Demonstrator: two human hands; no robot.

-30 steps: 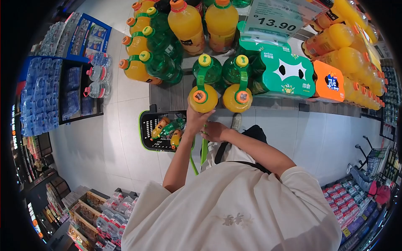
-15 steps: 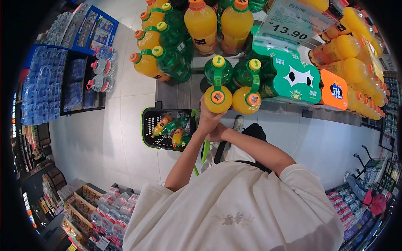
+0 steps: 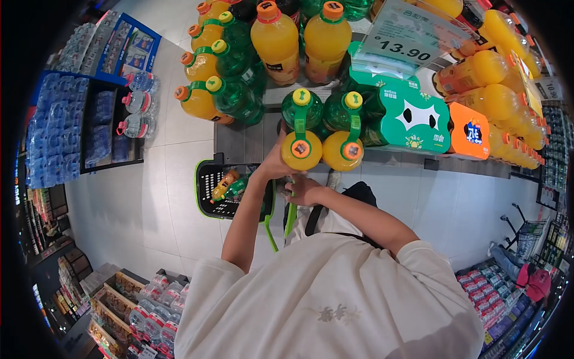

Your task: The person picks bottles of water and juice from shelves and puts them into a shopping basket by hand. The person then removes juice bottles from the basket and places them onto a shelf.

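Observation:
My left hand point(image 3: 275, 160) is at the left side of a strapped pair of bottles, an orange one point(image 3: 302, 151) in front of a green one point(image 3: 303, 107); its fingers are mostly hidden behind them. Right beside stands a second pair, orange point(image 3: 342, 151) and green point(image 3: 349, 109). My right hand point(image 3: 305, 190) is below the orange bottles, near my waist, with fingers curled; what they hold, if anything, is hidden. A black basket point(image 3: 206, 200) with a green rim holds orange and green bottles, to the left of my forearm.
Bottle pairs point(image 3: 230, 96) and large orange bottles point(image 3: 275, 45) stand on the display. Green can packs point(image 3: 412, 119), an orange pack point(image 3: 469, 131) and a price sign point(image 3: 406, 36) are at the right. Water bottles point(image 3: 140, 102) stand at left. A shopping cart point(image 3: 529, 239) is far right.
The view has shifted, so the display and basket sit slightly further left. My left hand has moved down and left along the bottle pair. My right hand shows more clearly below it.

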